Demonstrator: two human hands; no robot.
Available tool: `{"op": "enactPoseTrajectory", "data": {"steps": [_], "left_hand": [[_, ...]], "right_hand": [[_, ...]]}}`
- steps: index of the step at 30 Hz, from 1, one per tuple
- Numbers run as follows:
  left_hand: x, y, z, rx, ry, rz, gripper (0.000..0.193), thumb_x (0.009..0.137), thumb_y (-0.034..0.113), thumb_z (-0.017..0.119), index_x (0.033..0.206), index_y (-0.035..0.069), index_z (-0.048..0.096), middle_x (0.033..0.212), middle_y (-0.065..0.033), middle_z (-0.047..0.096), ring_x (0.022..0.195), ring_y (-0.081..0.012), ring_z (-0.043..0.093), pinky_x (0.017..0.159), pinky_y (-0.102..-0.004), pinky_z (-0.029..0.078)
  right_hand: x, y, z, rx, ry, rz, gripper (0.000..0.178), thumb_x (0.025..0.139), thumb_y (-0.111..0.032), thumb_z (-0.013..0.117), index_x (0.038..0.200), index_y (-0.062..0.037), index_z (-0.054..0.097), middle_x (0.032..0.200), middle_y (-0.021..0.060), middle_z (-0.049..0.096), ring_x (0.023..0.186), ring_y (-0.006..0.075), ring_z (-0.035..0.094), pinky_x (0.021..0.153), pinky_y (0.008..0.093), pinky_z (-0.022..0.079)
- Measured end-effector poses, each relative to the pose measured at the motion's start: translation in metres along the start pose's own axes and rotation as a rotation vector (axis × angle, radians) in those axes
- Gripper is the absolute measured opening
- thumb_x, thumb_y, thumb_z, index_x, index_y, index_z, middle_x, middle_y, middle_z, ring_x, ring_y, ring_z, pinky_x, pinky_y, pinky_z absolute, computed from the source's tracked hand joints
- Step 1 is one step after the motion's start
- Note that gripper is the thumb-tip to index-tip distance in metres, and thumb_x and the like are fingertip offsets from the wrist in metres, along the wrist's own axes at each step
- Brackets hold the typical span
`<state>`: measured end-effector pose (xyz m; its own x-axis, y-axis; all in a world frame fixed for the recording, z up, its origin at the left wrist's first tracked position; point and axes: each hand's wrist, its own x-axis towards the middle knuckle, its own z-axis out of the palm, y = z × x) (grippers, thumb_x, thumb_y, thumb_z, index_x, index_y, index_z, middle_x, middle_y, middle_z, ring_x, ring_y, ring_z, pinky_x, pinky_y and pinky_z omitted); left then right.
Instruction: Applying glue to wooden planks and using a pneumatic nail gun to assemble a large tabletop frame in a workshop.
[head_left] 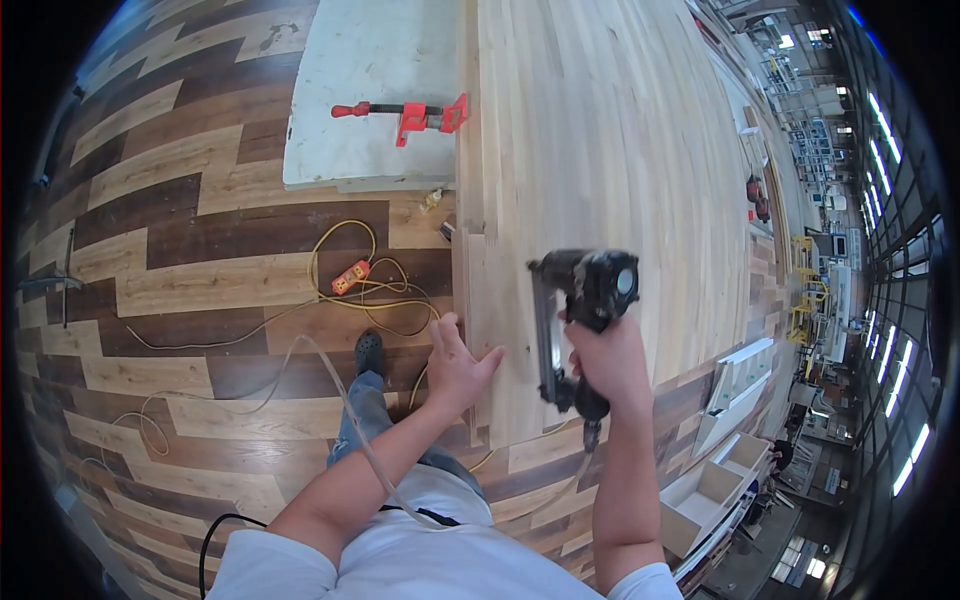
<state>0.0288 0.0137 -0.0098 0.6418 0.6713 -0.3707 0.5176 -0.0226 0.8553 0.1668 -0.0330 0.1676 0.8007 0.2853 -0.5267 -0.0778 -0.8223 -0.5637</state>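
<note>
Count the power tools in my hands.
1: the black nail gun, in your right hand. Your left hand, at the edge of the wooden panel, holds none.

Bright, mostly even light. Strip lights blown out at right. Soft sheen on table. Fisheye bends edges, rim black. Background hall soft.

Nail gun in right hand, over panel | left hand at panel's left edge | clamp farther ahead on same edge, over board | outlet box on floor, left of panel (cord looped beside it) | shoe left of left hand, just behind outlet box | box right of right forearm
</note>
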Motion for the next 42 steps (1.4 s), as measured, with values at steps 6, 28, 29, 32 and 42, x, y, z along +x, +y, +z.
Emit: {"op": "enactPoseTrajectory", "data": {"steps": [6, 28, 29, 32, 42], "left_hand": [[-0.003, -0.001, 0.001, 0.012, 0.018, 0.032, 0.073, 0.074, 0.032, 0.077, 0.124, 0.007, 0.030, 0.114, -0.0193, 0.042, 0.102, -0.0409, 0.055, 0.082, -0.0484, 0.048], [-0.002, 0.001, 0.000, -0.004, 0.015, 0.057, 0.074, 0.073, 0.037, 0.077, 0.123, 0.002, 0.034, 0.113, -0.0213, 0.044, 0.096, -0.0422, 0.057, 0.075, -0.0491, 0.050], [-0.005, 0.000, -0.001, -0.005, 0.013, 0.048, 0.075, 0.073, 0.038, 0.077, 0.123, 0.002, 0.034, 0.113, -0.0215, 0.044, 0.097, -0.0423, 0.057, 0.076, -0.0496, 0.050], [-0.002, -0.002, -0.002, -0.011, 0.007, 0.034, 0.076, 0.073, 0.039, 0.077, 0.123, 0.002, 0.034, 0.114, -0.0220, 0.044, 0.098, -0.0427, 0.057, 0.077, -0.0504, 0.050], [0.003, -0.012, -0.006, -0.061, -0.037, -0.005, 0.082, 0.073, 0.037, 0.078, 0.129, 0.001, 0.032, 0.122, -0.0215, 0.049, 0.110, -0.0368, 0.056, 0.092, -0.0439, 0.047]], "right_hand": [[0.043, -0.012, -0.005, -0.103, -0.003, 0.048, 0.019, 0.079, -0.010, 0.060, 0.092, 0.0028, 0.066, 0.059, 0.0041, 0.054, 0.046, 0.0121, 0.054, 0.044, 0.0293, 0.046], [0.150, -0.156, 0.023, -0.092, -0.039, -0.148, 0.021, 0.077, -0.013, 0.060, 0.090, 0.0038, 0.059, 0.065, 0.0091, 0.058, 0.047, 0.0154, 0.054, 0.044, 0.0323, 0.047], [0.152, -0.153, 0.025, -0.086, -0.067, -0.129, 0.021, 0.077, -0.013, 0.060, 0.090, 0.0041, 0.059, 0.069, 0.0095, 0.060, 0.047, 0.0152, 0.054, 0.044, 0.0326, 0.047], [0.159, -0.154, 0.023, -0.093, -0.111, -0.114, 0.022, 0.077, -0.011, 0.058, 0.091, 0.0045, 0.060, 0.081, 0.0100, 0.064, 0.049, 0.0149, 0.055, 0.044, 0.0335, 0.048], [0.072, -0.068, -0.016, 0.319, 0.001, -0.243, 0.023, 0.078, -0.008, 0.062, 0.098, 0.0025, 0.066, 0.067, 0.0072, 0.061, 0.044, 0.0150, 0.055, 0.041, 0.0297, 0.044]]}}
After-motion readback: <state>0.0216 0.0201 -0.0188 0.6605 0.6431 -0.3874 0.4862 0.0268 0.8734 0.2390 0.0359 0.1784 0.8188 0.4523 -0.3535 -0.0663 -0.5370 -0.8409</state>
